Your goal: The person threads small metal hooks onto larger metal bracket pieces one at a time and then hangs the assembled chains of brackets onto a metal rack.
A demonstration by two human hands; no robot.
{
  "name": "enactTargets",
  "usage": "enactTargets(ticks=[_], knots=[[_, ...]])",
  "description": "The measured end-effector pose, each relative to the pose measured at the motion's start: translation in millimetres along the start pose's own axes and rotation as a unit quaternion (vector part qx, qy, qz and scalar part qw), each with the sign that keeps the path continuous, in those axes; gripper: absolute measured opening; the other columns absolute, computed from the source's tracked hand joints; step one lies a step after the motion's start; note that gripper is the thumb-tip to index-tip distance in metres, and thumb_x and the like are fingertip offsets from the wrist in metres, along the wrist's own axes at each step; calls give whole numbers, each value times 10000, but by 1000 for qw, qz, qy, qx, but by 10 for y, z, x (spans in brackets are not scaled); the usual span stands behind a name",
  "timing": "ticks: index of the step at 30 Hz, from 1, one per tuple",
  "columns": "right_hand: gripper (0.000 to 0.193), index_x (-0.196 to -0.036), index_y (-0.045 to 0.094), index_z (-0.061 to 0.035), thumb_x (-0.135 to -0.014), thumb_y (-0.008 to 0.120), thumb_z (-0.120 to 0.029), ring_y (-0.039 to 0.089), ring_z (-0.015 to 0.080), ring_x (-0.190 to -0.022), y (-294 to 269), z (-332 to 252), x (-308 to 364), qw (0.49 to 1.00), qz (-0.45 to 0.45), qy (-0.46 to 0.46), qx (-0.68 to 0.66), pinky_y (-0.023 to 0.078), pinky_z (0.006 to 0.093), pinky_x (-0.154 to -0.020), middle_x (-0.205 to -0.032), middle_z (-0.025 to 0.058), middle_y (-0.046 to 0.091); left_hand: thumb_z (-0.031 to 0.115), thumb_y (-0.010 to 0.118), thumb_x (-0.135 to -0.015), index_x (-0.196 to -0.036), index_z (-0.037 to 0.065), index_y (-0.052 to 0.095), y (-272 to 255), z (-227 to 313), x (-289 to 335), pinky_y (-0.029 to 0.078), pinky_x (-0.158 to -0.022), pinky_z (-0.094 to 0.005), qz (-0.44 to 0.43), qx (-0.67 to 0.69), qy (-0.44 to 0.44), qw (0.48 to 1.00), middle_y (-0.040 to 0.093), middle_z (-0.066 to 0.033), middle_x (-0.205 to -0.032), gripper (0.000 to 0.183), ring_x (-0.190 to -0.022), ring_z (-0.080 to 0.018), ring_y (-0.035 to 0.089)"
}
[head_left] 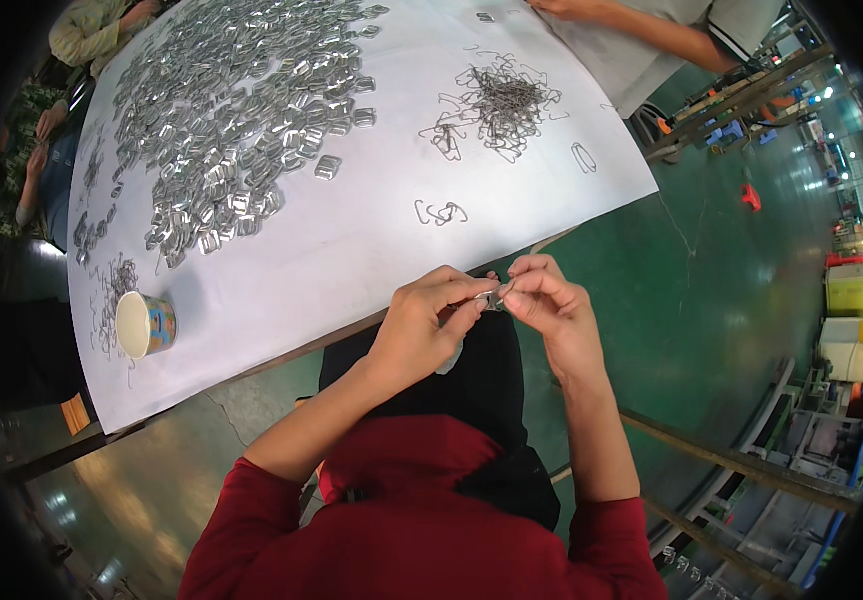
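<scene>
Red shirt closest to me; past it, the left hand has its grip pinching a small metal buckle, which sits between both hands' fingertips. The right hand's grip, at the right hand, pinches its other end, just off the table.

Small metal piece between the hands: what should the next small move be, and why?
Probably a gentle press inward with the right hand, the left hand bracing: the left thumb and fingers pinch the small metal piece, and the right fingertips meet at its end, close to the left ones. Whether the right ones hold a separate wire is too small to tell.
</scene>
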State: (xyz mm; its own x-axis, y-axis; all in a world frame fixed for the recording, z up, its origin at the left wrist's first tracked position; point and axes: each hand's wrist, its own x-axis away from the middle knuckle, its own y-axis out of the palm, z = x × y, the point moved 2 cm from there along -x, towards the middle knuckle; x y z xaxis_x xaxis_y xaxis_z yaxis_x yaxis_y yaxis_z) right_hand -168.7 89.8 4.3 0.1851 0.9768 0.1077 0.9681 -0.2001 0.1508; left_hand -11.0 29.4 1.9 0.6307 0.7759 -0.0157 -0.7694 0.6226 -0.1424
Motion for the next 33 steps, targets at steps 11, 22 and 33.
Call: enactTargets(ticks=[11, 22, 33], knots=[[75, -820, 643, -17, -754, 675, -28, 460, 114, -839, 141, 97, 43, 981, 97, -149, 82, 370, 233, -733, -1022, 53, 480, 13, 615, -806, -1064, 21, 627, -46, 62, 22, 473, -608, -284, 34, -37, 65, 997, 615, -106, -854, 259, -661, -182, 581], [95, -843, 655, -2, -750, 675, 5, 486, 134, -856, 110, 247, 142, 983, 99, -137, 72, 411, 249, -774, -941, 47, 476, 167, 670, -768, -1002, -12, 603, -1450, -974, -831, 470, -776, -402, 328, -493, -45, 804, 589, -169, -1026, 302, -970, -319, 551], [77, -811, 681, -32, -735, 689, -31, 493, 131, -851, 104, 348, 51, 983, 101, -114, 100, 412, 250, -759, -908, 35, 495, 38, 594, -836, -1018, 18, 642, -514, -349, -613, 455, -719, -230, 77, -11, -39, 996, 654, -33, -855, 189, -769, -83, 570]])
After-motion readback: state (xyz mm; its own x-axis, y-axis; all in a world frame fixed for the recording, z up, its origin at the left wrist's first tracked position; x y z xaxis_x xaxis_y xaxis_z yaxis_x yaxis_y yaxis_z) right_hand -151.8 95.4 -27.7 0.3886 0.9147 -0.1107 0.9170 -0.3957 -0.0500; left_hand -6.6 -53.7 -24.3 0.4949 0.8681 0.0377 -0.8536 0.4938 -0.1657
